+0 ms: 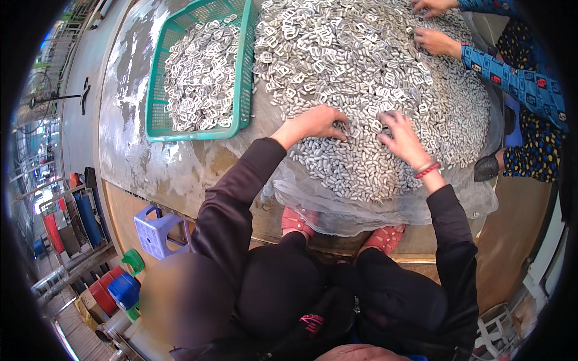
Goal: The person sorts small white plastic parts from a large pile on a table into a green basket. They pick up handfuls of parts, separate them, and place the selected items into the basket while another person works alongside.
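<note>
A broad heap of small silver metal pieces lies in front of me, with flat slotted metal buckles mixed in, mostly on its far side. My left hand rests on the heap's near left part, its fingers curled in around a small piece I cannot make out. To its right, my right hand, with a red bracelet at the wrist, reaches into the heap. Its thumb and fingers are apart, either side of a buckle. At the left stands a green plastic basket holding many buckles.
Clear plastic sheeting lies under the heap on a grey surface. Across at the right, another person's hands touch the heap. A purple stool stands at the lower left, near blue and red containers.
</note>
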`<move>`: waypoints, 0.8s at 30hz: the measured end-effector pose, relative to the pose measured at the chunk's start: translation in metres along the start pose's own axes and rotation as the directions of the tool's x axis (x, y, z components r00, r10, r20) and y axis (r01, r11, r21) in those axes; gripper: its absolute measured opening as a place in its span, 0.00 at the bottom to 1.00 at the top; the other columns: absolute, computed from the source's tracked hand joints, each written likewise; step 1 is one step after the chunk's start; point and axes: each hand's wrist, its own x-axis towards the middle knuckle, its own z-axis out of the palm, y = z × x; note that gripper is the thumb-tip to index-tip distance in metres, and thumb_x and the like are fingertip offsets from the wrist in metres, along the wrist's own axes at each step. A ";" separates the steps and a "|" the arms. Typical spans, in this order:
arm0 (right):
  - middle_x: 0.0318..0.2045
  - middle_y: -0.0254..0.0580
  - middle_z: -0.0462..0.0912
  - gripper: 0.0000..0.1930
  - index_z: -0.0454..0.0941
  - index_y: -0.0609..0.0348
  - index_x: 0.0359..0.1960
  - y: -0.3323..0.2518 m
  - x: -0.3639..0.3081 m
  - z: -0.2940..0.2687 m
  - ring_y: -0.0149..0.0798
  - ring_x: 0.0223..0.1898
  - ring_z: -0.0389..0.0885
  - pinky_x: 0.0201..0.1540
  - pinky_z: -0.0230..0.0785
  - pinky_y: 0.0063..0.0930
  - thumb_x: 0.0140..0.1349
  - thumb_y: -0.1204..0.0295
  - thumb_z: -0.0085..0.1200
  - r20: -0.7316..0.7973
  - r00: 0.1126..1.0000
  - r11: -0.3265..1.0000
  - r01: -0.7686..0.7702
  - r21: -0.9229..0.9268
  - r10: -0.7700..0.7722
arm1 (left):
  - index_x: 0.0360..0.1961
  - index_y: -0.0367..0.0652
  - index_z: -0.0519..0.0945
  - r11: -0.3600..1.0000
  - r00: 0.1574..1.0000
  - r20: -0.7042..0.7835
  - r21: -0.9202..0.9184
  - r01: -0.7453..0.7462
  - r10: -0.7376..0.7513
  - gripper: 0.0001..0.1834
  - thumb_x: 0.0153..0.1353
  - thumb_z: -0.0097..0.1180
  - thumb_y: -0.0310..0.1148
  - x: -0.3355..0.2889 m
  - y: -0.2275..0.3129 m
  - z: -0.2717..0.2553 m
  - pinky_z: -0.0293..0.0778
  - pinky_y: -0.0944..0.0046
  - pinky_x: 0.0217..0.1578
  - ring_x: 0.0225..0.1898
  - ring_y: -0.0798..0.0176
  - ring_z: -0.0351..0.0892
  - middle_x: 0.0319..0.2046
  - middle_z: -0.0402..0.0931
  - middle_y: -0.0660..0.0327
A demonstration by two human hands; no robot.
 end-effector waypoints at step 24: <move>0.34 0.45 0.82 0.13 0.73 0.58 0.37 -0.023 -0.017 -0.043 0.33 0.30 0.81 0.23 0.73 0.22 0.67 0.60 0.48 0.238 0.957 0.040 -0.248 0.968 0.167 | 0.44 0.34 0.79 0.280 0.953 0.005 -0.955 0.094 -0.303 0.15 0.60 0.60 0.34 -0.016 0.021 -0.035 0.77 0.68 0.39 0.35 0.69 0.80 0.36 0.80 0.61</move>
